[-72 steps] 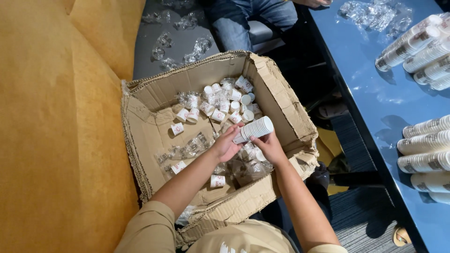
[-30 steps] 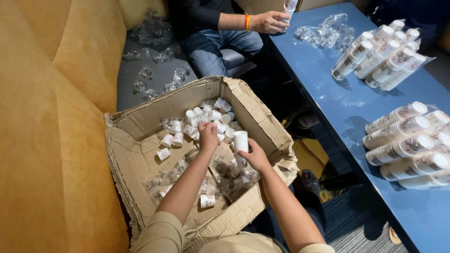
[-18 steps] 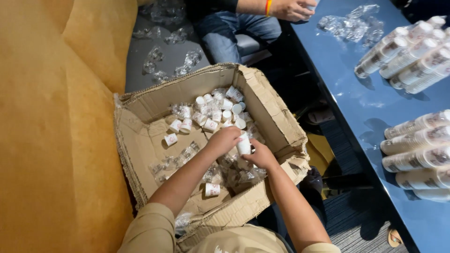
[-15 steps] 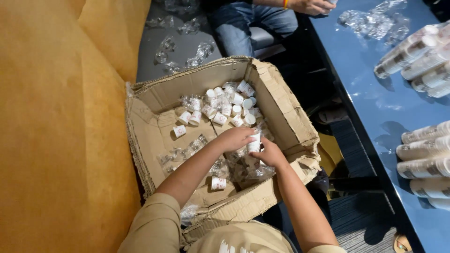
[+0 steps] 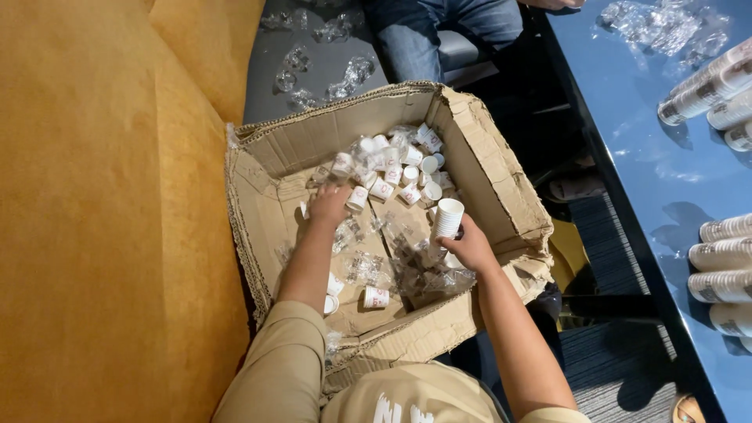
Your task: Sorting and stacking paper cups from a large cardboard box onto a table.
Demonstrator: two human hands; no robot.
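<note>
1. The right hand [image 5: 468, 244] is closed around a short stack of small white paper cups [image 5: 447, 219], held upright over the right part of a torn cardboard box [image 5: 501, 196].
2. The left hand [image 5: 329, 205] reaches down into the middle of the box, fingers curled onto a loose paper cup [image 5: 356, 198]; whether it has gripped the cup cannot be told.
3. More loose cups [image 5: 395, 168] lie heaped toward the far end of the box, with crumpled clear plastic wrappers [image 5: 423, 274] near the right hand.
4. The box sits between a yellow sofa [image 5: 102, 211] and a blue desk [image 5: 650, 180].
5. Long sleeves of stacked cups [image 5: 724, 270] lie on the desk, well apart from the box.
</note>
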